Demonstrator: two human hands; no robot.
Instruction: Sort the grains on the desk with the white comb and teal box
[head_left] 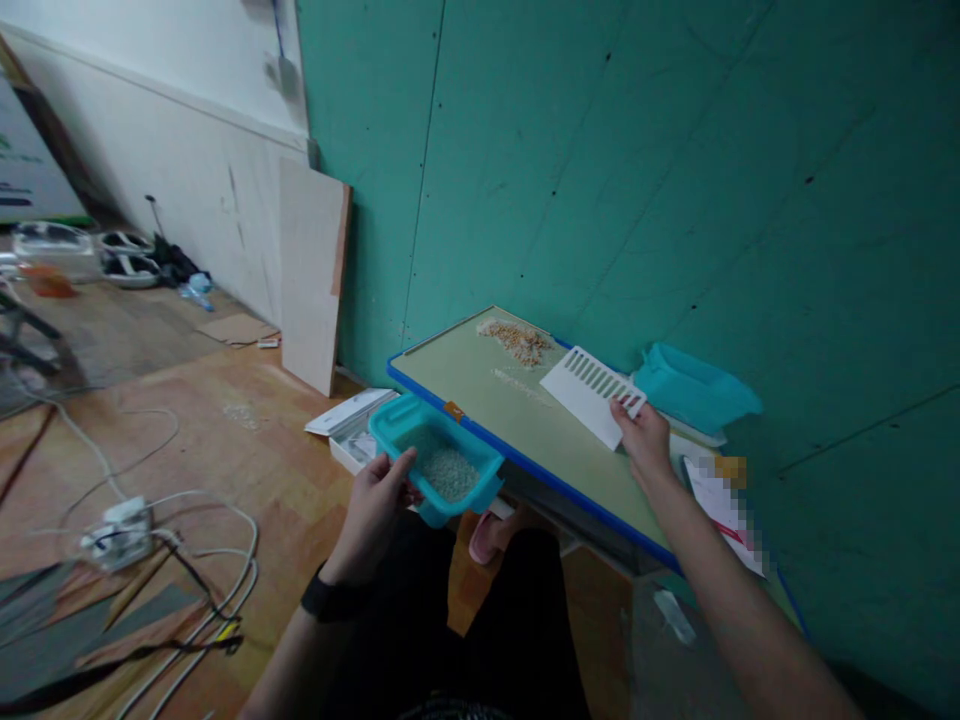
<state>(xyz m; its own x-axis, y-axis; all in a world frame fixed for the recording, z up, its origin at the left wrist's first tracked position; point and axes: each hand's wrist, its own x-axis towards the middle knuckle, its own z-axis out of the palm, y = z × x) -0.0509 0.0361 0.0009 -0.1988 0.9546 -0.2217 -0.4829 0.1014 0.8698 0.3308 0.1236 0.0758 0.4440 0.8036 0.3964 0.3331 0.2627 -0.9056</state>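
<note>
My left hand [382, 500] grips the near rim of a small turquoise plastic tub [390, 420], held just off the table's front edge. Pale grains [448, 472] cover its bottom. In my right hand [641, 435] is a flat white plastic card [581, 400] with a row of slots along one side, held over the table [480, 385]. On the table's far left part lies a heap of yellow-brown kernels mixed with pale grains [521, 343], and a thin pale streak of grains trails nearer me.
A second turquoise tub [694, 390] stands at the table's back right, beside papers [724, 510]. An open white box [356, 425] is on the floor left of the table. A board [311, 275] leans on the wall. Cables and a power strip [120, 535] lie on the left floor.
</note>
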